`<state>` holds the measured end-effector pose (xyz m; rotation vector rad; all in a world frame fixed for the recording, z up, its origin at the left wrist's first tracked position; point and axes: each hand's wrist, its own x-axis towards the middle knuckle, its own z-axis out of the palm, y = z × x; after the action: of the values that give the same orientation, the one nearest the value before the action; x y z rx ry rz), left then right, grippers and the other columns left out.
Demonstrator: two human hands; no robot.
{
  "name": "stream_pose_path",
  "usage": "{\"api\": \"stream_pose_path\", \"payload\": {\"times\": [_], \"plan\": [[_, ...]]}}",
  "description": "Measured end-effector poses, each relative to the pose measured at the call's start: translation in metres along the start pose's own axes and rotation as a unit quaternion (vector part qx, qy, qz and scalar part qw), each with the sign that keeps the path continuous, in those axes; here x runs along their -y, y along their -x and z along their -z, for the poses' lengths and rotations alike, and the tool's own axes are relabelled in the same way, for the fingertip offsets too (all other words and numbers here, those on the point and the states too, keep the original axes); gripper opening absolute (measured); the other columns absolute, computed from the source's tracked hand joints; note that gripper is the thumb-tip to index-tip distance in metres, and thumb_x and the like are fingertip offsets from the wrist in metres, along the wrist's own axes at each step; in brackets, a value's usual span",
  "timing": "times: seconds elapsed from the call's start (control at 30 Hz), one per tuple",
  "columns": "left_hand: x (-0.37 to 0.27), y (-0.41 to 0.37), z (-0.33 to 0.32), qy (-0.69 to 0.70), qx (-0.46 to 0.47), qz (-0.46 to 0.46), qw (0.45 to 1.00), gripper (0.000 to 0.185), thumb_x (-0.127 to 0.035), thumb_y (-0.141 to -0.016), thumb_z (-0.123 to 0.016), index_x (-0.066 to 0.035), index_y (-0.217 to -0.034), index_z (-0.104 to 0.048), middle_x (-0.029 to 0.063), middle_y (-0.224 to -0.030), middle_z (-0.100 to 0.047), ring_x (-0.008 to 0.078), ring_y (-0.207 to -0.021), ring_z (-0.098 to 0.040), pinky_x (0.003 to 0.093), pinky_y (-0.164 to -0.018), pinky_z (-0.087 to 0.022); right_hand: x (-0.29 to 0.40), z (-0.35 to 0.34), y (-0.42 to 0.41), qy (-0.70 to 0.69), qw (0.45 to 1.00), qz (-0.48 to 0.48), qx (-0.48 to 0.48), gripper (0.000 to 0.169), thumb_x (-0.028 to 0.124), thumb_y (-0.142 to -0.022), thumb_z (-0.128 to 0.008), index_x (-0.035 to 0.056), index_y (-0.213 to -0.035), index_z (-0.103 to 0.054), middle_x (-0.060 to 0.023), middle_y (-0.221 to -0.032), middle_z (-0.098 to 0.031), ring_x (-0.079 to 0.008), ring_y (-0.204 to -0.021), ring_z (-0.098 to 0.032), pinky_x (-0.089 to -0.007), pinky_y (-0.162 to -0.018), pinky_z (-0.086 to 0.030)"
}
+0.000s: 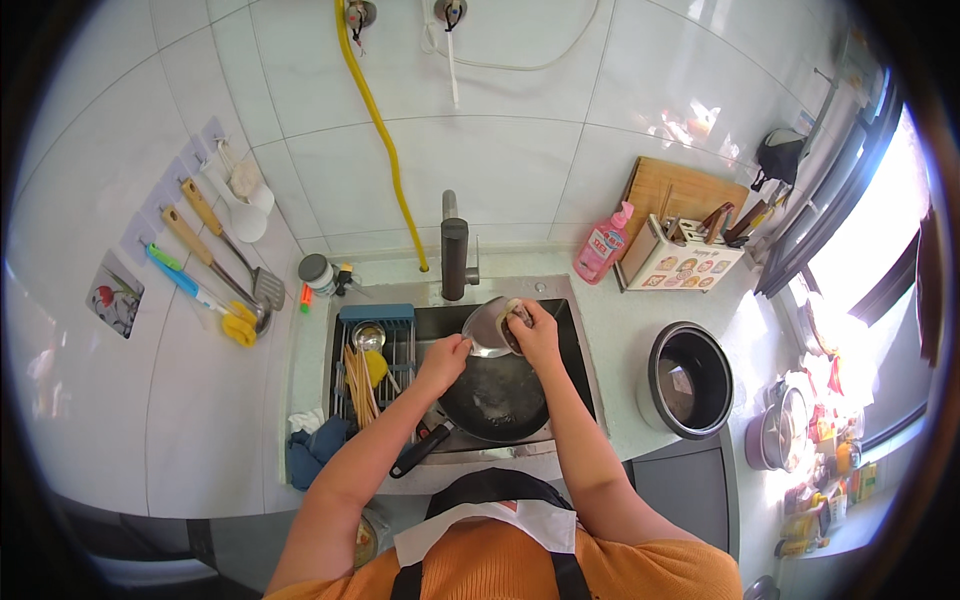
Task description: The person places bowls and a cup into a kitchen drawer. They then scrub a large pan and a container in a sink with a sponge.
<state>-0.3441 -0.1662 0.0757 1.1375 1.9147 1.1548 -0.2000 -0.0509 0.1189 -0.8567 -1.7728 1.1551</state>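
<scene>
My left hand [444, 365] grips the near left edge of a shiny, shallow rounded vessel [484, 326], perhaps a metal bowl or scoop. It is held tilted above the sink [561, 319]. In my right hand [541, 339] is a crumpled, brownish scrubber or cloth [512, 316], pressed against the vessel's right side. Which of the two it is, I cannot tell. Below both hands a black frying pan [499, 397] sits in the sink, with cloudy water in it. Its black handle [420, 450] reaches over the front left rim. The dark faucet [454, 259] stands just beyond the vessel.
Left in the sink, a drain rack [377, 313] holds chopsticks [358, 386] and a small glass bowl [368, 337]. A blue cloth [319, 450] lies on the left counter. To the right stand a rice-cooker pot [686, 382], a pink soap bottle [601, 247] and a knife block [682, 255].
</scene>
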Motion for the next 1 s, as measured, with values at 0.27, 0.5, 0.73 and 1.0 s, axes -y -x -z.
{"api": "stream_pose_path", "payload": {"times": [0.27,0.5,0.73,1.0], "plan": [[-0.027,0.018,-0.010,-0.070,-0.080,-0.063,0.992,0.027,-0.026,-0.086,-0.050,0.000,-0.081,-0.054,0.0221,-0.073,-0.056,0.0415,-0.075,-0.054,0.0445,-0.062,-0.041,0.009,0.005,0.000,0.090,0.996,-0.001,-0.021,0.018,0.015,-0.075,-0.060,0.0003,-0.085,-0.061,-0.0045,-0.062,-0.055,-0.0088,-0.059,-0.049,-0.0255,-0.057,-0.042],[-0.008,0.022,-0.013,0.022,-0.065,0.000,0.998,0.025,-0.024,-0.087,-0.050,-0.001,-0.079,-0.052,0.0186,-0.063,-0.054,0.0339,-0.060,-0.055,0.0396,-0.056,-0.041,0.000,0.002,0.011,0.018,1.000,0.000,-0.026,0.015,0.013,-0.077,-0.057,-0.0001,-0.083,-0.060,-0.0013,-0.060,-0.050,-0.0072,-0.057,-0.044,-0.0241,-0.054,-0.038],[0.001,0.026,-0.007,0.070,-0.064,0.036,0.995,0.030,-0.027,-0.088,-0.048,0.001,-0.077,-0.051,0.0116,-0.055,-0.050,0.0203,-0.049,-0.051,0.0347,-0.050,-0.040,-0.019,0.010,0.037,-0.033,0.999,-0.029,0.017,0.023,0.006,-0.081,-0.052,0.0045,-0.103,-0.060,-0.0018,-0.085,-0.059,-0.0061,-0.075,-0.050,-0.0206,-0.071,-0.042],[0.007,0.035,-0.006,0.159,-0.049,0.093,0.982,0.024,-0.026,-0.090,-0.046,-0.006,-0.077,-0.050,0.0015,-0.053,-0.043,0.0098,-0.040,-0.038,0.0260,-0.039,-0.027,-0.033,0.021,0.031,-0.098,0.994,-0.046,0.027,0.027,-0.002,-0.087,-0.042,0.0056,-0.106,-0.059,-0.0034,-0.094,-0.057,-0.0096,-0.089,-0.055,-0.0201,-0.077,-0.041]]}}
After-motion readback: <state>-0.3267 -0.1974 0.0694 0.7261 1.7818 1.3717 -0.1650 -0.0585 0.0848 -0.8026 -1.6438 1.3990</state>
